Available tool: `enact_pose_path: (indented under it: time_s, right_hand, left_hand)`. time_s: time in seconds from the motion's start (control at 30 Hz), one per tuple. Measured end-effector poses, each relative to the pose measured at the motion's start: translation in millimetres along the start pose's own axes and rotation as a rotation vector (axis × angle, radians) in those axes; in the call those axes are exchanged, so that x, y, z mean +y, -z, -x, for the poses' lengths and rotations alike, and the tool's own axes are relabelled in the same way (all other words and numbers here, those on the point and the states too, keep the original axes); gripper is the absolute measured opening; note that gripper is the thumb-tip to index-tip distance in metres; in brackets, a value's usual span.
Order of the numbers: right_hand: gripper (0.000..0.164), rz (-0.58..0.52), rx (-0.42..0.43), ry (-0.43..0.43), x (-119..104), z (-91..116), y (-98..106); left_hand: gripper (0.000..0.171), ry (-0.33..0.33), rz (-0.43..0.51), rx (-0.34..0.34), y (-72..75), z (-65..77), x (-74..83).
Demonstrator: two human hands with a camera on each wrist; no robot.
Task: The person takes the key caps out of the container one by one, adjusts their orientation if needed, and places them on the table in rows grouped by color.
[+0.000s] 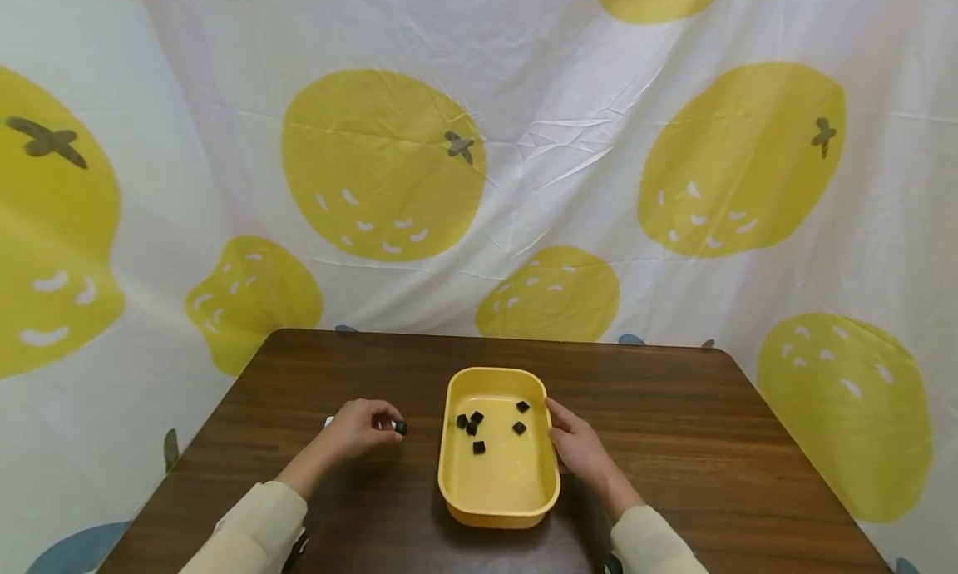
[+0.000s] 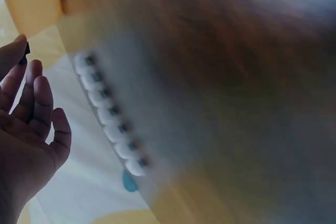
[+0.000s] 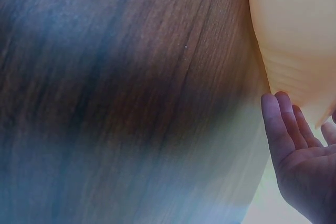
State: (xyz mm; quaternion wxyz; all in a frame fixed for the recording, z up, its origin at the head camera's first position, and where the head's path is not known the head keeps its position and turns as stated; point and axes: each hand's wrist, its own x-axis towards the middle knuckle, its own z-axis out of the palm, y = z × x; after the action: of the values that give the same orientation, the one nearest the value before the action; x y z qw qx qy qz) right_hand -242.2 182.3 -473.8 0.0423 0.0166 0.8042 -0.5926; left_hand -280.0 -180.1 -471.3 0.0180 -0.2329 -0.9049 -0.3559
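Head view: yellow bin [image 1: 497,517] sits upright on dark wood tabletop [image 1: 718,441], approx. in the middle, long side running away from the person. Inside, on bin floor, approx. 6 small black pcs [image 1: 479,447]: 3 bunched in L half, 1 just nearer the person, 2 in R half, apart from each other. L grip [image 1: 367,424] is L of bin, clear of it, thumb & fingertips pinching 1 small black pc [image 1: 402,428], so that one's outside the bin. Small white bit [image 1: 328,422] shows just past the hand, mostly hidden; can't ID. R grip [image 1: 580,451] is at bin's R side, fingers fairly straight, touching wall near rim. Pale sleeves [image 1: 258,524] on both arms. Bkgd: white cloth w/ big yellow fruit print [image 1: 385,166].

L wrist view: thumb & a finger pinch the black pc, only partly visible; other fingers loosely bent, apart from it. Row of approx. 7 white pcs w/ dark tops [image 2: 109,115] along tabletop edge, blurry, near the hand but not touched. Bit of bin up top L.

R wrist view: R fingers extended, tips against bin's outer wall; thumb mostly cut off at frame edge. Wood grain fills the rest, part blurred.
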Motion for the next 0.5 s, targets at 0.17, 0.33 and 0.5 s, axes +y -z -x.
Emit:
enact_pose_path:
  time_s: [0.17,0.33,0.5]
  right_hand:
    - [0.053,0.001,-0.004,0.000,1,1,0]
    - [0.053,0.013,0.001,0.001,1,-1,0]
    - [0.053,0.016,0.003,0.005,1,-2,0]
  left_hand:
    - [0.017,-0.013,0.009,-0.052,-1.5,11.1,-12.7]
    - [0.016,-0.069,0.045,-0.083,-6.8,15.8,-21.7]
    - [0.016,-0.025,0.051,-0.115,-11.3,20.0,-24.7]
